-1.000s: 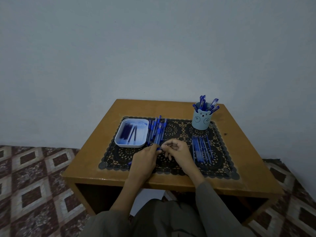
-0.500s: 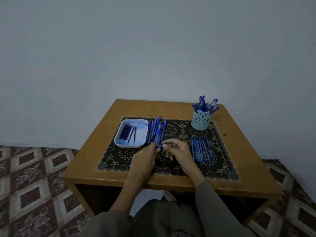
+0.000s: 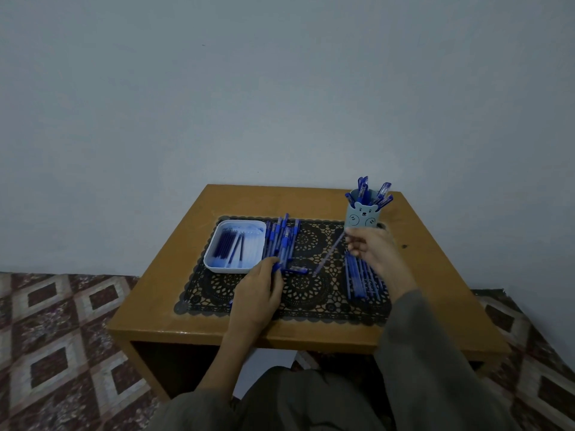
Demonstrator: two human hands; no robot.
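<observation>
My left hand (image 3: 259,292) grips a blue pen body (image 3: 292,269) at the near end of a pile of blue pens (image 3: 281,239) on the lace mat. My right hand (image 3: 371,250) pinches a thin blue refill (image 3: 329,254) that slants down to the left, above the mat. A row of refills (image 3: 361,279) lies under and beside my right wrist. A white tray (image 3: 214,258) left of the pile holds several dark refills. A light blue bear cup (image 3: 362,215) with several pens stands at the back right.
The small wooden table (image 3: 174,275) stands against a plain wall. A black lace mat (image 3: 305,293) covers its middle. Patterned floor tiles (image 3: 56,337) lie on both sides. My knees, in grey cloth, are under the table's front edge.
My hands were together at the mat's middle. My right hand has drawn the refill out and moved right, toward the cup. My left hand stays with the pen body.
</observation>
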